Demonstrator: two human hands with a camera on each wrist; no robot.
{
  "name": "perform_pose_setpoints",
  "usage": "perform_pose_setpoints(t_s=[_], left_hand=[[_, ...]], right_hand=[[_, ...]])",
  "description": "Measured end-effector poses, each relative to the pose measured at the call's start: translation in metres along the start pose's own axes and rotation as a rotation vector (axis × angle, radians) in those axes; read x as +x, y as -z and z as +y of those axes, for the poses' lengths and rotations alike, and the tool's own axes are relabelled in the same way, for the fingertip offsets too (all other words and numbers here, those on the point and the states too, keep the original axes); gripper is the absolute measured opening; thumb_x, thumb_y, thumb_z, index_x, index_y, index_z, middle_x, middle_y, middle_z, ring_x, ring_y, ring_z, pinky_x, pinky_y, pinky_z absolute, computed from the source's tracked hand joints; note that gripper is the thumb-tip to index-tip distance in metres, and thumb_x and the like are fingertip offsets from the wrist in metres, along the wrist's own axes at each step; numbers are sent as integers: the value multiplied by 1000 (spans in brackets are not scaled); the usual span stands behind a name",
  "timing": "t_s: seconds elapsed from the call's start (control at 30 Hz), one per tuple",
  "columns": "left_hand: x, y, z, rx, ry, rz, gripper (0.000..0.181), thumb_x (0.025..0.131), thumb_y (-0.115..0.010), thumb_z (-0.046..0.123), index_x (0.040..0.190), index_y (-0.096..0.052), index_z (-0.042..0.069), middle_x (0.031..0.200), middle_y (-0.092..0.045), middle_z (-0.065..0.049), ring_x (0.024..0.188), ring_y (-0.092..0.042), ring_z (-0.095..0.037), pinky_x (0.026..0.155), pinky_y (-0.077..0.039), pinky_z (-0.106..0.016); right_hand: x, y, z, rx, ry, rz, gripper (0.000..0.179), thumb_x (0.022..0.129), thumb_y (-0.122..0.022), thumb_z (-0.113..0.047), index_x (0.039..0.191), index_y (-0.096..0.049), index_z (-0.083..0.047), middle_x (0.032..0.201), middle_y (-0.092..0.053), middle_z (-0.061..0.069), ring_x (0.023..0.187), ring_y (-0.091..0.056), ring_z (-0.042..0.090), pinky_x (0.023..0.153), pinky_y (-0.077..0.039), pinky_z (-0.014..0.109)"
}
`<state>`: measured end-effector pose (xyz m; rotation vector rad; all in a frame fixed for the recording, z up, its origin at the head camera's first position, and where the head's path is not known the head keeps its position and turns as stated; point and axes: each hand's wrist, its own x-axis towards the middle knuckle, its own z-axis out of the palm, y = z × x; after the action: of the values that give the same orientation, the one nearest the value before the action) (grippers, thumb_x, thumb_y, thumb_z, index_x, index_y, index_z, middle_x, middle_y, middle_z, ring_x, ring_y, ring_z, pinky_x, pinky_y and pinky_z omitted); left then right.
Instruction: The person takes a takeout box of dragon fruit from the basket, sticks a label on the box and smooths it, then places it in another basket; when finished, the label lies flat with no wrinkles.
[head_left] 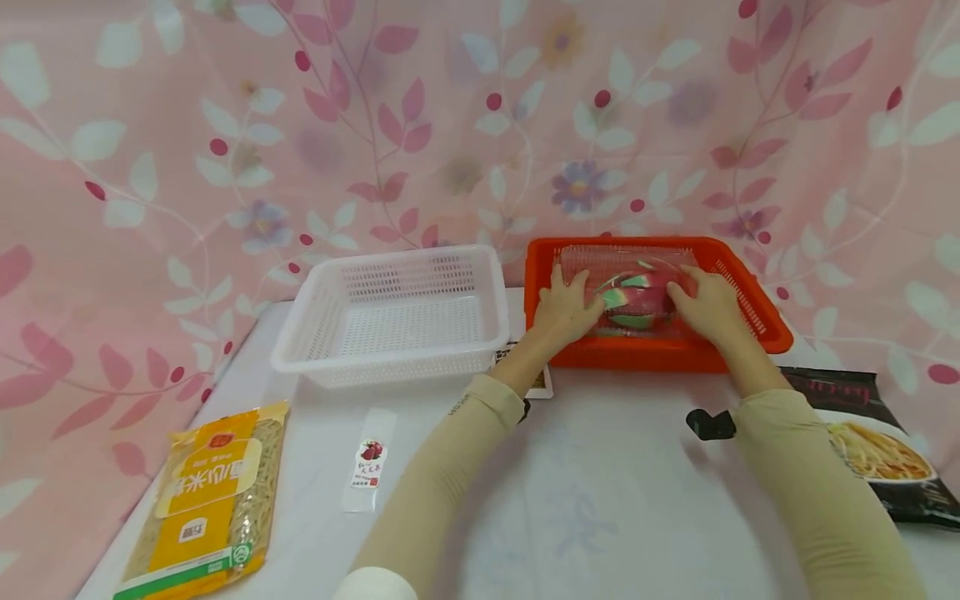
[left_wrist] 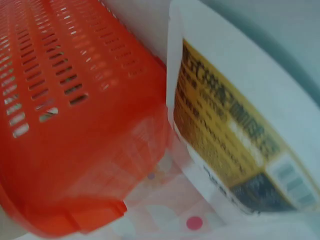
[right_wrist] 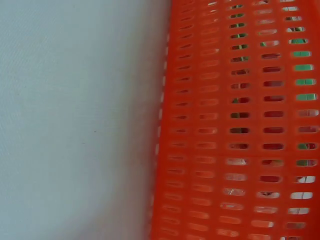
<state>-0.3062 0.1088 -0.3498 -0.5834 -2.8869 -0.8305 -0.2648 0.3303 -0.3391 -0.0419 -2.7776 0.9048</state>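
Observation:
A dragon fruit, pink with green scales, lies in clear plastic packaging inside the orange basket. My left hand holds the packaging at its left end, fingers spread over it. At the right end, my right hand grips the packaging with thumb and fingers near the fruit. Neither wrist view shows the fingertips. Through the slots of the orange basket wall, bits of green and pink show in the right wrist view.
Left of the orange basket stands a white basket. A white packet with a gold label is beside the orange basket. A yellow noodle bag lies at front left, near a dragon fruit label strip. A black food packet lies at right.

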Motion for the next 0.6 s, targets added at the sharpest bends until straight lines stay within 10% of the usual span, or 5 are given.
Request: perform_pose_setpoints(t_s=[0.6], left_hand=[[-18, 53, 0, 72, -184, 145, 56, 86, -42, 51, 137, -42, 27, 147, -21, -14, 108, -47, -32, 71, -50, -37]], right_hand=[[-16, 29, -52, 60, 32, 115, 55, 95, -38, -31, 139, -34, 1, 136, -33, 32, 124, -26, 49, 99, -20, 62]])
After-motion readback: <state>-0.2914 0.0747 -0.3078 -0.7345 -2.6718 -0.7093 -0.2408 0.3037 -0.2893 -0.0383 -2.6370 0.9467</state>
